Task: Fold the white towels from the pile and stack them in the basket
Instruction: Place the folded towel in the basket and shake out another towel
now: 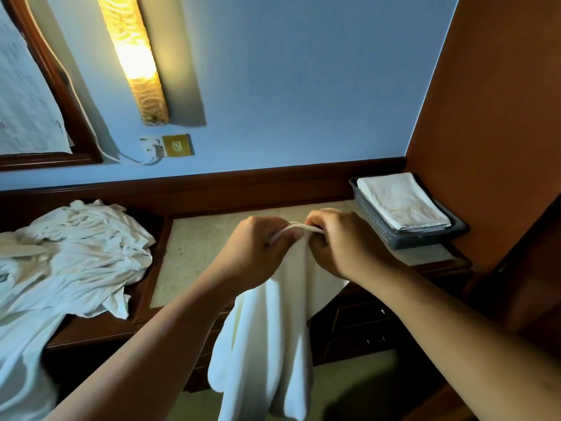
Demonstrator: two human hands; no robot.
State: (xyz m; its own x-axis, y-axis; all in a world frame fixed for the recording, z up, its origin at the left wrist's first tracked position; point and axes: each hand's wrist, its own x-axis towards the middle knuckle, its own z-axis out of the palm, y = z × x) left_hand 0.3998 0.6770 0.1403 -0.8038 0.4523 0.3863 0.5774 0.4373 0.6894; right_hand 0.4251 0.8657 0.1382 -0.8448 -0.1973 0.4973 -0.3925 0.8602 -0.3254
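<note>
A white towel [267, 335] hangs down in front of the desk, its top edge pinched between both my hands. My left hand [258, 250] grips that edge on the left, and my right hand [340, 238] grips it close by on the right, the two almost touching. The pile of crumpled white towels [76, 256] lies on the left part of the desk. At the back right stands a dark grey plastic basket [382, 229] holding a folded white towel [400, 202].
The desk has a pale stone top [197, 247] framed in dark wood, with drawers [364, 323] below. A lit wall lamp [133, 59], a wall socket [177, 145] with a cable, and a framed mirror [45, 101] are behind. An orange-brown wall panel [491, 117] closes the right side.
</note>
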